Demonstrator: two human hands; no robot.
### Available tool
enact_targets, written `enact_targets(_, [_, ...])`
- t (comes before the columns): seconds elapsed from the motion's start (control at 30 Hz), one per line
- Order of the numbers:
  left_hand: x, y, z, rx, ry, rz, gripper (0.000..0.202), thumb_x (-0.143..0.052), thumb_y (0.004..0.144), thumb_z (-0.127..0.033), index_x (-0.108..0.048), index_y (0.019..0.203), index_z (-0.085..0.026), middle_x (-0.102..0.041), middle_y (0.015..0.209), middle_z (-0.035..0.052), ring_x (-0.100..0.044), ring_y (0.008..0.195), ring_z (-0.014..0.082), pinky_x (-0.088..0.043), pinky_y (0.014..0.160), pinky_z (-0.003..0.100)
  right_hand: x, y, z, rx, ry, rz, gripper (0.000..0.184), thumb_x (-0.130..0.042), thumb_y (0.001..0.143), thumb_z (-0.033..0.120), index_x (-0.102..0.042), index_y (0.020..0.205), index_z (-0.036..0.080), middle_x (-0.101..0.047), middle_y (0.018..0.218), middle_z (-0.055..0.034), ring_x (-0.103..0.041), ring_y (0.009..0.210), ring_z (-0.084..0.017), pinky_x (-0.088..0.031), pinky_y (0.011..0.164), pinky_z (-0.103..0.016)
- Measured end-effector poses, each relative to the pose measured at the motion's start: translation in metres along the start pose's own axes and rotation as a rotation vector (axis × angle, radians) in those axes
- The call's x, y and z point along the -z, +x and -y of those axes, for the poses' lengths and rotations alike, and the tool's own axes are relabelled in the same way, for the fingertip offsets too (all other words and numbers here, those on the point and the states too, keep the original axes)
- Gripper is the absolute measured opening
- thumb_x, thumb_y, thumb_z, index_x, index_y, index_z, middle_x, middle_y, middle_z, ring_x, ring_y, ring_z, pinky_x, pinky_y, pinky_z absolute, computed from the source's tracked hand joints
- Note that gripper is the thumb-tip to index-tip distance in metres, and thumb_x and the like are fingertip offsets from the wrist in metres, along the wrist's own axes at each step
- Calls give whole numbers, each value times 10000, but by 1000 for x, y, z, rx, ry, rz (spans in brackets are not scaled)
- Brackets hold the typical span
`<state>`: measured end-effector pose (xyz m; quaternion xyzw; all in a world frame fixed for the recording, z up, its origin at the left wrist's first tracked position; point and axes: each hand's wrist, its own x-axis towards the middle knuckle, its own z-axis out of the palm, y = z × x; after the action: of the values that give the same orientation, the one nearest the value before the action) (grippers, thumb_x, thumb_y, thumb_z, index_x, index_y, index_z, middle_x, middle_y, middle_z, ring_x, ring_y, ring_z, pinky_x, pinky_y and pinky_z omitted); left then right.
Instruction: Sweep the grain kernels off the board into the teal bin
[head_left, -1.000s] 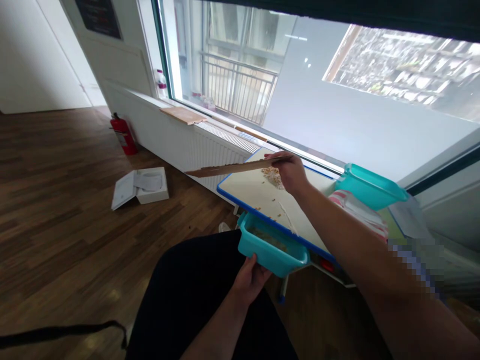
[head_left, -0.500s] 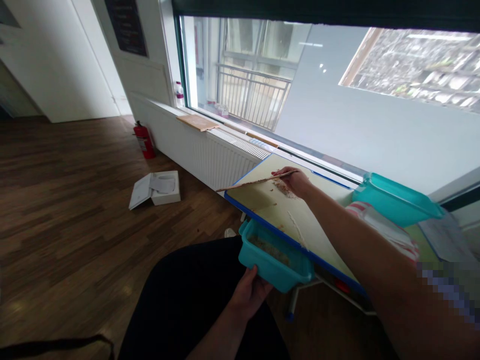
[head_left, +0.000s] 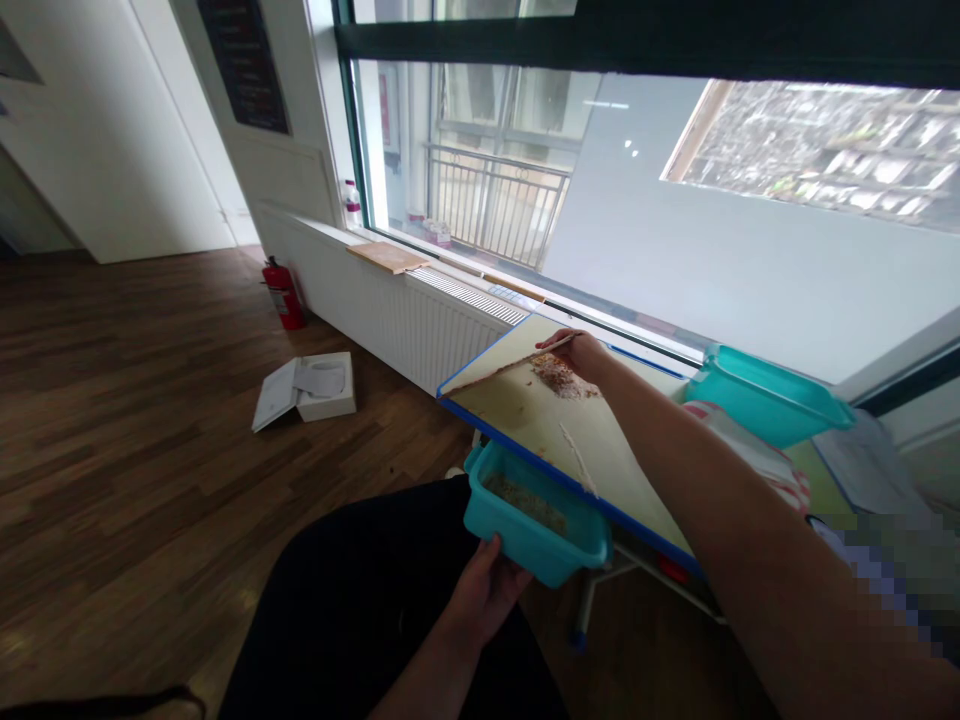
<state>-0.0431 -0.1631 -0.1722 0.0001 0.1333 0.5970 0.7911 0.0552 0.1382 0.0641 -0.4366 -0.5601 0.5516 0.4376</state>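
My right hand (head_left: pixel 583 354) is closed on a long, thin, rough-edged strip (head_left: pixel 499 372), pale brown like wood, which slants over the table top (head_left: pixel 517 418) toward its left corner. Just below that hand lies a loose heap of reddish-brown and whitish crumbs (head_left: pixel 559 376). A second pale, thin strip (head_left: pixel 576 455) rests near the table's blue front edge. Under this edge, my left hand (head_left: pixel 487 590) grips the near side of a teal plastic tub (head_left: pixel 517 535). Fine greyish-brown bits (head_left: pixel 529 502) cover the tub's bottom.
Another teal tub (head_left: pixel 772 400) stands on the table's right side, beside a red-and-white striped cloth (head_left: pixel 750 445). A radiator (head_left: pixel 427 315) runs below the window. On the floor are an opened white box (head_left: pixel 324 388) and a red fire extinguisher (head_left: pixel 283 295).
My right hand and its strip have shifted slightly toward the window, showing more of the crumb heap. The strip's far end has come in from beyond the table corner. My left hand still holds the tub.
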Motion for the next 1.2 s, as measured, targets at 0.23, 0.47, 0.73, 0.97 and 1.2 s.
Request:
enact_targets(0.23, [3,0,-9,-28,19,-4,612,-615,927,-336,-393,1493,-273,-640,1354,108,-589,1267,257,-441,1106,447,12,-9,-6,9,21,-18,124,-538,583,73,-562,552,191,-659,603,-65,-674,717,-183,-551,843,-345])
enact_targets(0.47, [-5,-1,-10,-22,50,7,665,-636,913,-354,-358,1512,-274,-626,1372,105,-592,1259,253,-434,1111,441,18,-15,-8,3,34,-26,121,-530,576,78,-573,539,184,-645,559,-47,-634,599,-159,-560,760,-326])
enact_targets(0.73, [-5,2,-6,-19,49,-9,589,-630,916,-346,-426,1464,-275,-648,1335,99,-620,1211,253,-453,1088,451,24,-23,-10,2,30,17,121,-527,568,102,-591,510,185,-674,589,-61,-660,664,-166,-558,739,-290])
enact_targets(0.97, [1,9,-13,-8,57,-32,554,-603,933,-354,-436,1449,-242,-667,1299,106,-616,1216,247,-426,1110,451,35,-32,-11,10,26,74,113,-553,578,107,-598,509,185,-707,645,-73,-684,713,-173,-561,771,-296])
enact_targets(1.2, [4,7,-23,14,1,-27,577,-570,954,-335,-384,1489,-225,-665,1315,103,-615,1216,246,-408,1128,451,45,-49,-12,64,-7,136,74,-669,592,170,-641,525,186,-714,671,-80,-685,743,-198,-559,748,-305])
